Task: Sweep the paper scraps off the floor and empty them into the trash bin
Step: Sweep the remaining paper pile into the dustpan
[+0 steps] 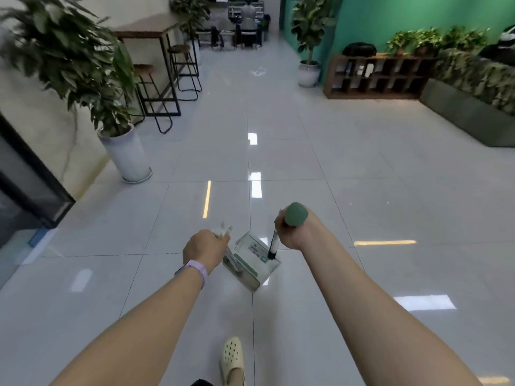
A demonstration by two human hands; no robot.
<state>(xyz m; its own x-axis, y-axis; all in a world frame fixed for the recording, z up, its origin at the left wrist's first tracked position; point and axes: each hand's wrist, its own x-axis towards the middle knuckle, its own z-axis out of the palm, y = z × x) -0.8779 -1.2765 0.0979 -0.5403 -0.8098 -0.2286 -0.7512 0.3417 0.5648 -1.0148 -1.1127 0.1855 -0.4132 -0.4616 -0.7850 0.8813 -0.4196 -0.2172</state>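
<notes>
The person stands on a glossy tiled floor [362, 168], carrying the tools toward the mess. The left hand [204, 250] has its grip clenched round the white handle of the broom [239, 270]; the right hand [291, 232] has its grip clenched round the green-capped handle of the dustpan [252, 246], which hangs just above the tiles between the two hands. The paper scraps [259, 71] appear to lie far ahead on the floor, near the white pot of a tall plant [309, 71]; they are too small to tell for sure. No trash bin shows. Sweeping seems not yet begun; the next move calls for walking up the floor to the scraps and setting the dustpan down beside them. Stools [156, 96] stand along the left edge, a low shelf [373, 76] along the right.
</notes>
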